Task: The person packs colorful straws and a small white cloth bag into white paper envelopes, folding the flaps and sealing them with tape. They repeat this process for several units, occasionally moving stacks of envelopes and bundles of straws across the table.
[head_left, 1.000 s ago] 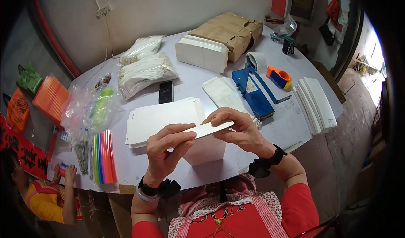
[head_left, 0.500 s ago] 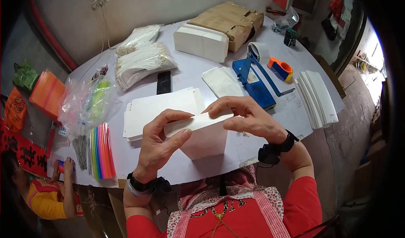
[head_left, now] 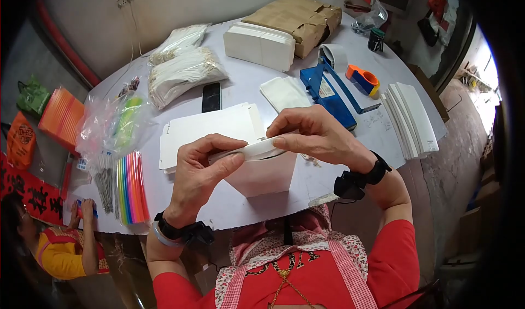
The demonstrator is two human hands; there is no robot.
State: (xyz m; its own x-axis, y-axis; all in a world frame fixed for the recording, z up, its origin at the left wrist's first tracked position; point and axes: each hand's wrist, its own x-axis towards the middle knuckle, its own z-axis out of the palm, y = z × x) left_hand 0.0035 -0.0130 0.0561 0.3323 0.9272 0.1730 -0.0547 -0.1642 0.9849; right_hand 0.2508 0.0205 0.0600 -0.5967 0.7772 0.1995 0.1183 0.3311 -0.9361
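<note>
In front of me a white paper box (head_left: 260, 177) stands upright on the table. Its top flap (head_left: 261, 149) is bowed and slightly raised, leaving a thin dark gap beneath. My left hand (head_left: 205, 164) pinches the flap's left end between thumb and fingers. At its right end, my right hand (head_left: 317, 136) grips the same flap with thumb and forefinger. Just behind the box lies a stack of flat white cartons (head_left: 210, 131). A folded white sheet or bag (head_left: 284, 93) rests beyond my right hand, beside a blue metal holder (head_left: 325, 98).
Colourful strips (head_left: 131, 188) and thin grey rods (head_left: 104, 180) lie left. Bagged white bundles (head_left: 186, 76), a black phone (head_left: 211, 97), white cartons (head_left: 257, 46) and a brown package (head_left: 295, 19) sit farther back. Folded cartons (head_left: 410, 120) are right. Another person (head_left: 65, 254) works at lower left.
The flap has gone from lying flat across the top to bowed and tilted up. Both hands have shifted slightly, and my right thumb and fingers have closed on its edge.
</note>
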